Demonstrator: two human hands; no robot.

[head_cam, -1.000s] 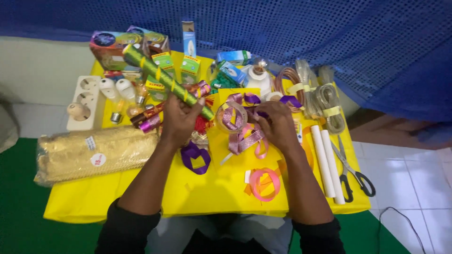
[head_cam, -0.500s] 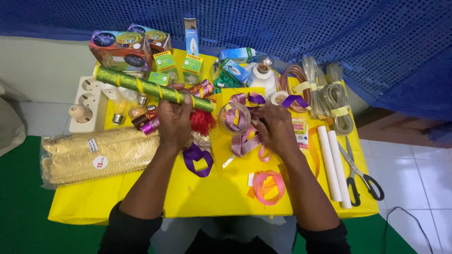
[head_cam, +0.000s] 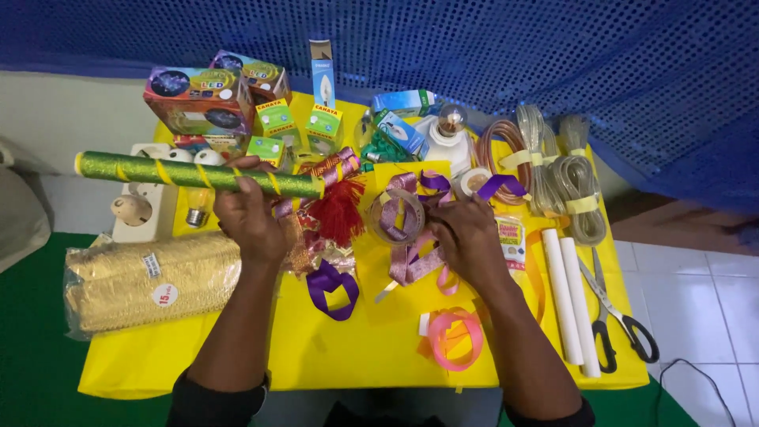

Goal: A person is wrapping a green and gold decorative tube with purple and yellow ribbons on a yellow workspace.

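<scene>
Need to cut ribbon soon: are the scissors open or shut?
Shut: the scissors lie flat on the yellow table, blades together, beside two white tubes.

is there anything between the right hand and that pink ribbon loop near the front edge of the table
Nothing visible stands between them. The right hand rests on the mixed ribbons in the middle, and the pink ribbon loop lies just below it on bare yellow table. The left hand holds the green glitter roll off to the other side.
</scene>
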